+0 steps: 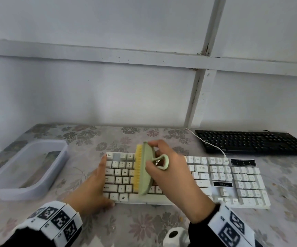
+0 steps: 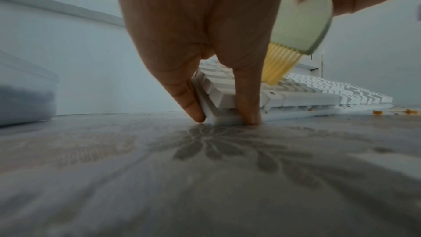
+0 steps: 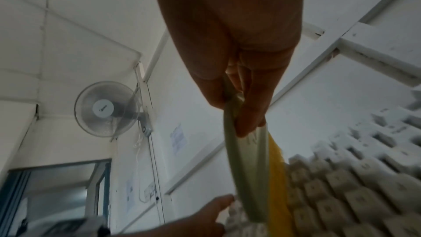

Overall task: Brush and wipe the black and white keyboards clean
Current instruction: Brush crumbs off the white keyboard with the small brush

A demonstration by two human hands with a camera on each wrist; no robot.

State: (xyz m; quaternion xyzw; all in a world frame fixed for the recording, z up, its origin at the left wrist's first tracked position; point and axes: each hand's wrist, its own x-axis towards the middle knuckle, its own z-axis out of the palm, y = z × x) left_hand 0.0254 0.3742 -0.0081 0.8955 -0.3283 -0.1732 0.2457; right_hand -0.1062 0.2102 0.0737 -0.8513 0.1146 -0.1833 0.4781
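The white keyboard (image 1: 215, 175) lies across the middle of the table, and the black keyboard (image 1: 251, 142) sits behind it at the back right. My right hand (image 1: 172, 168) grips a pale green brush (image 1: 146, 173) by its looped handle. Its yellow bristles (image 1: 137, 172) are tilted onto the keys in the keyboard's left half. My left hand (image 1: 97, 184) braces the keyboard's front-left corner, fingers straight along the left edge and thumb on the front edge. In the left wrist view two fingers (image 2: 248, 96) straddle that corner, and the brush (image 2: 300, 22) leans over the white keyboard (image 2: 307, 96).
A translucent plastic tub (image 1: 26, 168) stands on the floral tablecloth (image 1: 144, 225) at the left. A white cable (image 1: 210, 145) runs between the two keyboards. Small orange crumbs (image 2: 218, 113) lie by the white keyboard's front edge. A wall stands close behind the table.
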